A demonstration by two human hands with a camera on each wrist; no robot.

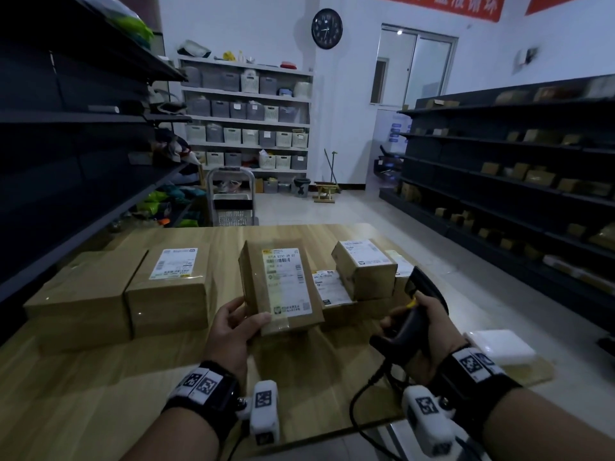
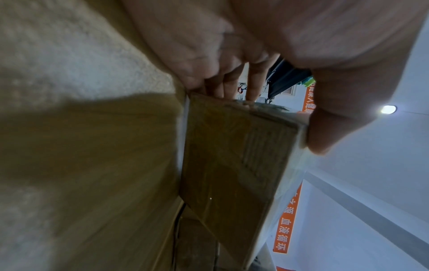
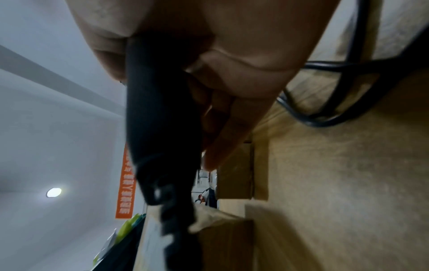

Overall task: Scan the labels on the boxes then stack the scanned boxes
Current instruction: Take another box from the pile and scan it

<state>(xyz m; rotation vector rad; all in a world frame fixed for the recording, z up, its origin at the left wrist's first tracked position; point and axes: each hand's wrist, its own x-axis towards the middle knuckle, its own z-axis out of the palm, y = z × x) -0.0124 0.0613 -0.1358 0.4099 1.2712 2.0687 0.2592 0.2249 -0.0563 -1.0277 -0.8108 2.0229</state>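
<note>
Cardboard up off the bench (image 1: 100,394) now: the left hand (image 1: 229,331) is holding a small box (image 1: 279,287) tilted up toward the head camera, its white label (image 1: 288,281) facing up and plain to see. The grip is pinching the box's near left corner, thumb on the labelled face and the other fingers (image 2: 220,86) tucked behind the back, as the left wrist view is showing. The right hand (image 1: 429,324) is wrapping round the handle of a black scanner (image 1: 414,311), which is sitting low and to the right of the box with its head angled up and away; its cable (image 1: 357,404) is trailing down toward the bench edge.

One hand is carrying this box by a corner, so it is looking light, and the walls are looking stiff enough to take that pinch without buckling. Clear tape (image 1: 266,294) is running down the face, and that strip is probably slick under a thumb. A safer hold, I'd say, is bare cardboard along the short edges, keeping the barcode uncovered.

On the left, two larger boxes (image 1: 166,287) are sitting side by side on the bench. On the right, a small box is sitting on top of other parcels in a pile (image 1: 362,271), which is looking like the likely place for this one once scanned.
</note>
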